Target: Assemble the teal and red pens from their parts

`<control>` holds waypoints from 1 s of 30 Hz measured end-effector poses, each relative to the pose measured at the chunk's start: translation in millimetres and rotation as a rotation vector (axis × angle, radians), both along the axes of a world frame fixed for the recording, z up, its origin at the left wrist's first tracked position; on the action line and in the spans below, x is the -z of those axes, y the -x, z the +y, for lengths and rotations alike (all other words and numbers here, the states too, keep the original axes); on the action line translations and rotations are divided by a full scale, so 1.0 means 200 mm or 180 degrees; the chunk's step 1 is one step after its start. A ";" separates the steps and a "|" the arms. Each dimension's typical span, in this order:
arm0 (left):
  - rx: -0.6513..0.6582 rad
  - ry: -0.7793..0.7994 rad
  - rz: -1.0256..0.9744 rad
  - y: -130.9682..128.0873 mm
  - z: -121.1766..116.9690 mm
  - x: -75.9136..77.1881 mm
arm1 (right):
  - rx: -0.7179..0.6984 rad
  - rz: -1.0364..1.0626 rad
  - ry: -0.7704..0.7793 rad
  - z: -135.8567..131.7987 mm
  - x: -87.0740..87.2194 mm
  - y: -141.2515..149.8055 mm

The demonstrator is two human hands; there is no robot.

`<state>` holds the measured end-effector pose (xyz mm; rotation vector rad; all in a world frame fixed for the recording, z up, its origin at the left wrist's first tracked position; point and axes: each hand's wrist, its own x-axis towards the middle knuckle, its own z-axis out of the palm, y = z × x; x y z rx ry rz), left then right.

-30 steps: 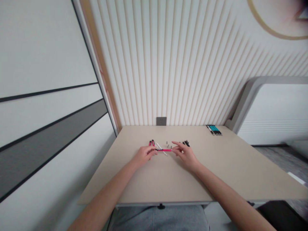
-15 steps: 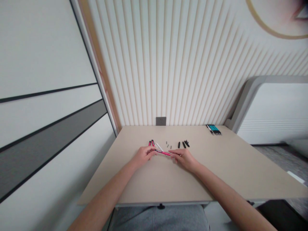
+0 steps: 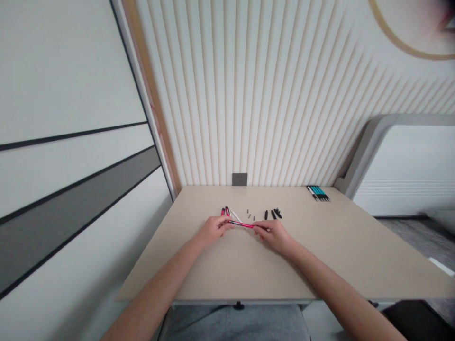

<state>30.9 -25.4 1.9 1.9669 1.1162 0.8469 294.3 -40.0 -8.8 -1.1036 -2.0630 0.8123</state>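
Closest to you, your grey trousers (image 3: 234, 324) show below the front edge of the bench (image 3: 320, 255), and both forearms reach forward over its pale beige top. Your left hand (image 3: 214, 229) has its grip clenched around one end of a slim pink pen (image 3: 241, 225), while your right hand (image 3: 275, 237) is grasping the other end with its fingertips. The pen is held level across the gap between your hands, just above the bench, its pink barrel in plain view and its black end close to your left hand. Directly behind the pen and partly beneath it from your view lies a thin white stick (image 3: 236, 217), angled across it. Just beyond your left hand sit two small red-and-black pen parts (image 3: 225, 211). Farther right, a few tiny grey pieces (image 3: 250, 216) lie in a loose cluster, too small to identify, and next to them are several short black pen parts (image 3: 273, 214). Well beyond those, near the back right corner of the bench, a neat row of teal-and-black pens (image 3: 318, 192) lies side by side. Past the back edge, a dark wall socket (image 3: 239, 179) is set into the ribbed cream wall panelling (image 3: 249, 94).
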 end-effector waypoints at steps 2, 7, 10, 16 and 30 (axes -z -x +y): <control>-0.0001 0.0033 -0.0091 0.00 0.00 0.01 | 0.0046 -0.0002 -0.0050 0.00 0.00 0.00; -0.0008 0.0088 -0.0406 0.01 0.01 0.01 | 0.0089 0.0072 -0.0058 0.01 0.00 -0.02; -0.0078 -0.0026 -0.0286 0.02 0.00 0.00 | 0.0071 0.0068 -0.0051 0.01 -0.01 -0.02; -0.0191 -0.0236 0.0066 0.01 -0.01 -0.02 | 0.0060 0.0016 -0.0083 0.00 -0.03 -0.02; 0.0055 -0.0254 -0.0023 0.02 -0.01 -0.01 | 0.0062 0.0108 -0.0041 0.01 -0.01 -0.02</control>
